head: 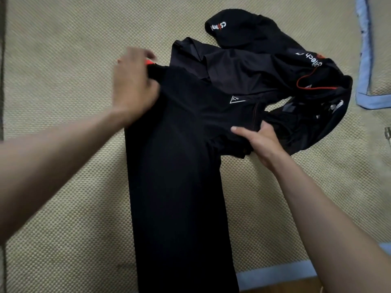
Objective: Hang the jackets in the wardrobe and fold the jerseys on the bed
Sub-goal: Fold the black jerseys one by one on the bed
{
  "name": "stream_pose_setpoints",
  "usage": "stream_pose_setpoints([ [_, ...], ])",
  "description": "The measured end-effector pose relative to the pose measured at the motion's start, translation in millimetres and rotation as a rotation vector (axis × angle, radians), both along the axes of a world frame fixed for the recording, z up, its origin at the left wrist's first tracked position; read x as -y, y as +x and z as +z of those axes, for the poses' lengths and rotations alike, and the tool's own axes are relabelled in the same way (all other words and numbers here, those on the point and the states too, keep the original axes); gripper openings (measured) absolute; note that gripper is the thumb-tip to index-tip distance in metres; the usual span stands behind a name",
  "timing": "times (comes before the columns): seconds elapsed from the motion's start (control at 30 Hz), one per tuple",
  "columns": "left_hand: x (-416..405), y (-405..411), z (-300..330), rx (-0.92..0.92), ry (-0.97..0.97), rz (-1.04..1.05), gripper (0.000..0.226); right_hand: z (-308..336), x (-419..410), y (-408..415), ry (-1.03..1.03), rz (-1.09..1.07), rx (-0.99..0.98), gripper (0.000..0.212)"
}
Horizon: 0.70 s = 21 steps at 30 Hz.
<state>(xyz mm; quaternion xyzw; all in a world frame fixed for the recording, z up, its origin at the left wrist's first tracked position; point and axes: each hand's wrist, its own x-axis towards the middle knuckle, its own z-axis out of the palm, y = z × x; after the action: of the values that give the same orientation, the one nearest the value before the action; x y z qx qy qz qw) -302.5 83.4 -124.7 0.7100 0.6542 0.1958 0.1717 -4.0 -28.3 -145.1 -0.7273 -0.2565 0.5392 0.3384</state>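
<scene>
A black jersey [177, 166] lies lengthwise on the woven bed mat [63, 208], folded into a long narrow strip with a small white triangle logo near its top. My left hand [133, 85], blurred, grips the jersey's upper left corner, where an orange trim shows. My right hand [258, 142] pinches the jersey's folded right sleeve edge, thumb on top. A heap of other black garments [275, 66] with white lettering and red piping lies crumpled just beyond, touching the jersey's top right.
The mat has a light blue border [275, 273] at its near right edge. A second mat with a blue border [366, 81] lies at the far right. A small metal object [387, 132] shows at the right edge.
</scene>
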Motion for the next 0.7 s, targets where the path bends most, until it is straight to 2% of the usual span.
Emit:
stream_pose_setpoints([
  [0.07,48,44,-8,-0.133,0.077,-0.381,0.048,-5,5,4,0.032,0.048,0.119,0.028],
  [0.1,74,64,-19,-0.213,0.073,-0.488,0.051,-5,5,7,0.061,0.053,0.181,0.024],
  [0.17,113,93,-47,-0.346,-0.044,-0.521,0.06,-6,4,10,0.141,0.064,0.277,0.02],
  [0.27,132,106,-75,-0.382,-0.166,-0.403,0.063,4,0,5,0.202,0.165,0.452,0.015],
  [0.4,119,92,-58,-0.293,-0.116,-0.388,0.063,31,-10,-25,0.299,0.283,0.668,0.027],
  [0.47,110,58,-47,-0.206,-0.055,-0.202,0.061,51,-12,-58,0.371,0.398,0.568,0.035],
  [0.53,100,15,-37,-0.108,-0.088,0.048,0.06,65,-11,-92,0.231,0.6,0.27,0.047],
  [0.6,93,-24,-34,-0.017,-0.146,0.237,0.058,60,-15,-107,0.066,0.571,0.034,0.042],
  [0.63,91,-36,-33,0.028,-0.184,0.294,0.057,54,-18,-106,0.049,0.457,0.039,0.031],
  [0.7,83,-48,-32,0.148,-0.268,0.356,0.055,37,-25,-94,0.049,0.274,0.306,0.023],
])
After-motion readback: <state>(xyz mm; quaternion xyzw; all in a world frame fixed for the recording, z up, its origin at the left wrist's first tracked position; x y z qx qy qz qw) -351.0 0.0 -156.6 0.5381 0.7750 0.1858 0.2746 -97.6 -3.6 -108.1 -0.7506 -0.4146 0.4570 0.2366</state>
